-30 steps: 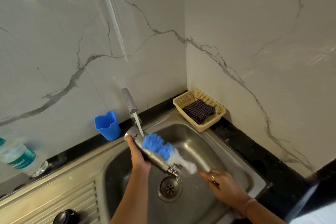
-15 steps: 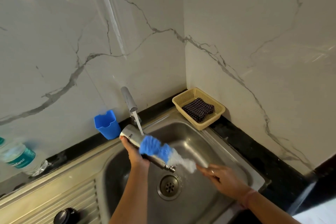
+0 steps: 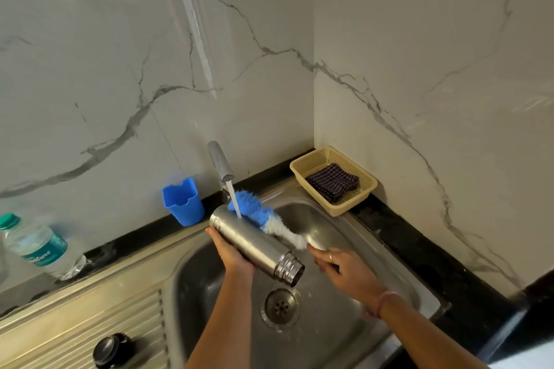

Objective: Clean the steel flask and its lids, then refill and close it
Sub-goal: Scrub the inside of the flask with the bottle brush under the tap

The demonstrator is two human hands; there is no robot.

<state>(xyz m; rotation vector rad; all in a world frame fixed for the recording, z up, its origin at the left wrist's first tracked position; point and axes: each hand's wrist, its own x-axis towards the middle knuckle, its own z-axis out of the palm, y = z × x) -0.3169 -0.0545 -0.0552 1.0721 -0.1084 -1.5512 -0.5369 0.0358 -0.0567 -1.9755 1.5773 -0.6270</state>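
Note:
The steel flask (image 3: 254, 243) lies tilted over the sink, its open threaded mouth pointing down to the right. My left hand (image 3: 232, 255) grips its body from below. A blue and white bottle brush (image 3: 257, 214) lies against the flask's far upper side, under the running stream from the tap (image 3: 220, 162). My right hand (image 3: 341, 269) holds the brush's handle at the right. A dark round lid (image 3: 111, 349) sits on the draining board at lower left.
The steel sink (image 3: 335, 335) has a drain (image 3: 280, 305) below the flask's mouth. A blue cup (image 3: 183, 202) stands by the tap. A plastic water bottle (image 3: 36, 246) is at far left. A beige basket (image 3: 334, 180) holds a checked cloth in the corner.
The brush has slid from the flask's near side up to its far upper end. The flask's bare body and mouth now show, and my right hand has moved up with the handle.

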